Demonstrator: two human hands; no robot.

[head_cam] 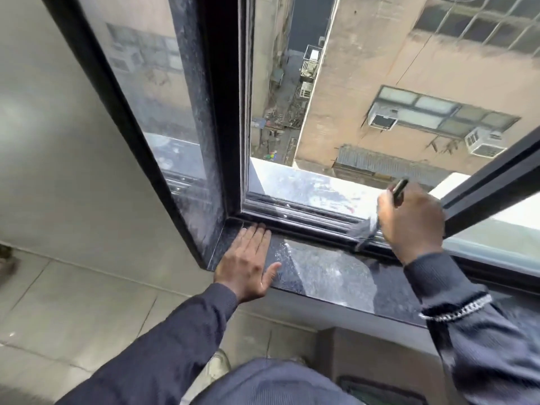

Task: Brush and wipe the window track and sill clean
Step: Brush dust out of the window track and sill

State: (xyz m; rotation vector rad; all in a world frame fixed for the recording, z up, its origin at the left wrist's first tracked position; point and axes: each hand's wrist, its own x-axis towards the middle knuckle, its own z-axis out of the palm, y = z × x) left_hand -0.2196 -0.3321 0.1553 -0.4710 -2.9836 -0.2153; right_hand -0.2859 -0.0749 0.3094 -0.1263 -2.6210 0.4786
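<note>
The right hand (410, 222) is closed around one brush (368, 229), whose bristles rest in the window track (298, 213). The brush appears light, with a stiff handle and soft bristles (blurred here); it is best gripped mid-handle. The left hand (248, 266) lies flat and open on the one dusty sill (327, 270), which looks hard and smooth. No cloth is visible.

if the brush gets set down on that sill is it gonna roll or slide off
The brush probably won't roll: its bristle head looks flat and wide. It seems light, pinched in the right hand. The sill looks glossy, so it might slide if nudged.
</note>
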